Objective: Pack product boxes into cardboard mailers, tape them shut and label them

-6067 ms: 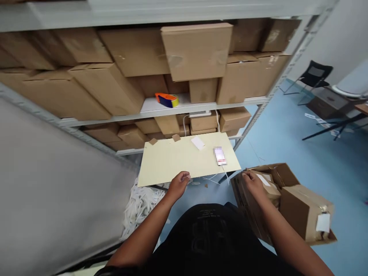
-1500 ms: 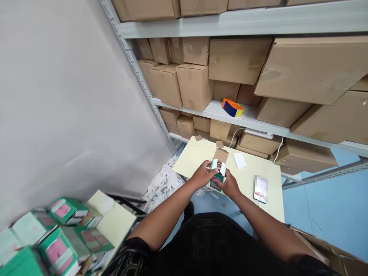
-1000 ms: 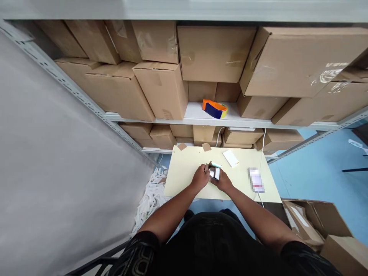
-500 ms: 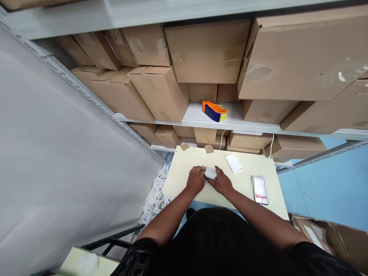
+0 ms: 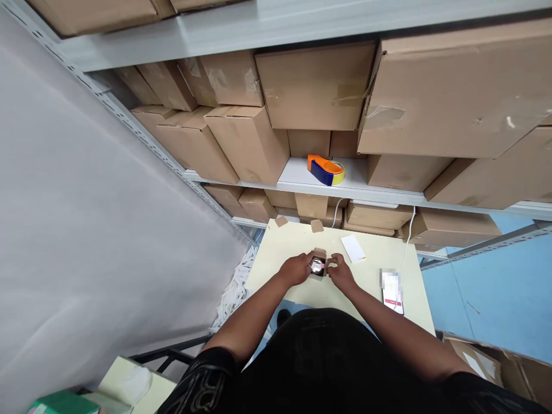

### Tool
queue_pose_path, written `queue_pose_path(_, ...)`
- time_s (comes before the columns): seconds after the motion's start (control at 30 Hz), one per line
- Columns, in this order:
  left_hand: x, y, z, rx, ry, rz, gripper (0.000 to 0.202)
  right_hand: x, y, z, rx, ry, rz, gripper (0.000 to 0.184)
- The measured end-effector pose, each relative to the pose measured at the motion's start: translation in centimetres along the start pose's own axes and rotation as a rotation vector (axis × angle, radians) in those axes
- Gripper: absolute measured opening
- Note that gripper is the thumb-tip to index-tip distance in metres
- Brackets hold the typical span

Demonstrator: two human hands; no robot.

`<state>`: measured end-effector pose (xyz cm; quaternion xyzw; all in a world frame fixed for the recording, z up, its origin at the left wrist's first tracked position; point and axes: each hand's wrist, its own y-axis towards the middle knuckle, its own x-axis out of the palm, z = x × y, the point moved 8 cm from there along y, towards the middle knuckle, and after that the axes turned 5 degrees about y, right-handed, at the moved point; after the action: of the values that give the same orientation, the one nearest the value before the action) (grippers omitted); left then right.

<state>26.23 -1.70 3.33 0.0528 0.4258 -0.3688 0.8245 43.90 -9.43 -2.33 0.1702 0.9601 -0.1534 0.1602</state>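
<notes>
A small cardboard box (image 5: 319, 253) with raised flaps stands open above the pale table, between my two hands. Inside it shows a dark, shiny item (image 5: 318, 265) with a bright reflection, its kind too small to make out. My left hand (image 5: 295, 269) is closed around the box's left side. On the opposite side, the fingers of my right hand (image 5: 341, 275) are bent and pinch at the right flap. A flat white box (image 5: 353, 248) lies beyond my right hand.
The pale table (image 5: 276, 253) also bears a phone (image 5: 391, 290) and cardboard scraps (image 5: 317, 226). Behind it, shelves hold several cartons (image 5: 317, 86) and an orange-and-blue tape dispenser (image 5: 326, 170). A white cable (image 5: 408, 236) hangs down at right. Paper shreds (image 5: 233, 293) lie on the floor at left.
The small box in my hands has turned, so its open top and dark contents now show. My right hand has shifted to its right flap. The view has tilted slightly.
</notes>
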Motion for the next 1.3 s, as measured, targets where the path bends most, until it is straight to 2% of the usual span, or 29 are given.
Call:
queue_pose_path(0.07,-0.3,0.3,-0.2,0.042,-0.056,-0.030,0.071,-0.6,-1.1,-0.3,-0.050,-0.084,0.078,0.034)
queue_pose_path(0.13,-0.3,0.5,-0.8,0.081,-0.138,-0.076,0.083,-0.8,-2.5,-2.3,-0.176,-0.211,0.147,0.022)
queue_pose_path(0.23,0.1,0.6,-2.0,0.121,-0.243,-0.142,0.093,0.8,-3.9,-5.9,-0.296,-0.479,0.121,0.014)
queue_pose_path(0.37,0.6,0.7,-3.0,0.154,-0.240,-0.132,0.086,3.0,-3.4,-8.7,-0.130,-0.805,0.071,0.029)
queue_pose_path(0.5,1.1,0.7,-2.3,0.241,-0.145,-0.171,0.084,3.8,-2.3,-9.5,0.060,-0.887,0.056,0.038)
queue_pose_path(0.6,0.8,0.8,-2.0,0.255,-0.146,-0.169,0.084,4.1,-1.6,-9.5,0.154,-0.914,0.029,0.042)
queue_pose_path(0.7,0.4,1.0,-2.1,0.248,-0.184,-0.150,0.086,4.5,-1.3,-9.8,0.160,-0.916,0.040,0.043)
queue_pose_path(0.8,0.1,1.3,-2.0,0.240,-0.138,-0.123,0.084,4.3,-1.8,-11.4,0.015,-0.895,0.139,0.040)
queue_pose_path(0.87,0.1,1.7,-1.9,0.214,-0.086,-0.119,0.083,3.2,-2.7,-12.8,-0.096,-0.852,0.220,0.038)
queue_pose_path(0.93,0.2,1.9,-1.7,0.174,-0.065,-0.130,0.085,1.2,-3.5,-14.4,-0.159,-0.756,0.275,0.035)
queue_pose_path(1.1,-0.8,1.5,-1.4,0.076,-0.186,-0.103,0.105,-6.2,-4.2,-19.0,-0.244,-0.413,0.331,0.026)
queue_pose_path(1.2,-2.7,0.3,-0.7,0.073,-0.271,-0.012,0.120,-9.9,-4.1,-21.3,-0.286,-0.209,0.357,0.025)
queue_pose_path(1.3,-5.7,-1.3,1.5,0.168,-0.409,0.162,0.124,-11.7,-3.6,-22.0,-0.273,0.000,0.404,0.027)
